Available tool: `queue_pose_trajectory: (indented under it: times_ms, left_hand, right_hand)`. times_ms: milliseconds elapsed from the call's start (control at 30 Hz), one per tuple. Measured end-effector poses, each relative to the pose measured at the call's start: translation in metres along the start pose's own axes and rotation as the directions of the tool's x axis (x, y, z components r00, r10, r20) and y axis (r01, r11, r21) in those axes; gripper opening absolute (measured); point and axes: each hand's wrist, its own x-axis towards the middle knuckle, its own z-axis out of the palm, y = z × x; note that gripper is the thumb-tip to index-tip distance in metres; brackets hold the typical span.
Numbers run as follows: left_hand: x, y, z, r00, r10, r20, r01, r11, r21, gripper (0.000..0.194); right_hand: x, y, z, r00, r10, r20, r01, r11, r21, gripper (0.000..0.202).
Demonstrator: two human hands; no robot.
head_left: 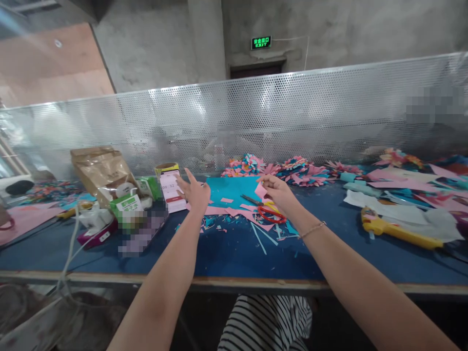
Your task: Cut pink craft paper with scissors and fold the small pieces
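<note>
My left hand (194, 191) is raised with its fingers spread, just right of an upright phone (171, 192) whose screen shows a timer. It holds nothing that I can see. Pinched in my right hand (277, 189) is a small pink paper piece (261, 190). Between the hands lies a blue sheet (228, 188) with a pink scrap (226, 200) on it. Scissors with red and yellow handles (272, 212) lie just below my right hand, blades pointing left. Pink paper strips (215, 210) and thin cuttings lie along the near side of the blue sheet.
Fringed pink and blue paper bunches (300, 171) line the back, before a perforated metal screen (263, 107). On the right lies a yellow-handled tool (400, 233) by white paper (387, 207). To the left stand a brown paper bag (102, 170) and a green packet (127, 210).
</note>
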Motion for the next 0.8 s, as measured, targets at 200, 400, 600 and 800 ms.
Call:
queue_pose_trajectory:
  times_ms: [200, 400, 600, 800]
  left_hand:
    - [-0.017, 0.017, 0.002, 0.97, 0.239, 0.042, -0.205, 0.902, -0.379, 0.056]
    - [-0.053, 0.04, 0.007, 0.786, 0.505, 0.357, -0.031, 0.608, -0.793, 0.025]
    - [-0.061, 0.047, 0.007, 0.748, 0.526, 0.404, -0.007, 0.616, -0.788, 0.022]
    - [-0.057, 0.047, 0.005, 0.765, 0.488, 0.42, 0.076, 0.58, -0.811, 0.02]
  right_hand:
    - [0.002, 0.013, 0.001, 1.0, 0.011, 0.018, -0.01, 0.996, -0.087, 0.028]
    - [0.003, 0.014, 0.004, 0.997, -0.054, 0.048, 0.062, 0.981, -0.183, 0.027]
    - [0.0, 0.01, 0.007, 0.996, -0.044, 0.076, 0.051, 0.995, -0.091, 0.034]
    - [0.0, 0.009, 0.008, 0.994, -0.085, 0.071, 0.088, 0.995, -0.048, 0.03]
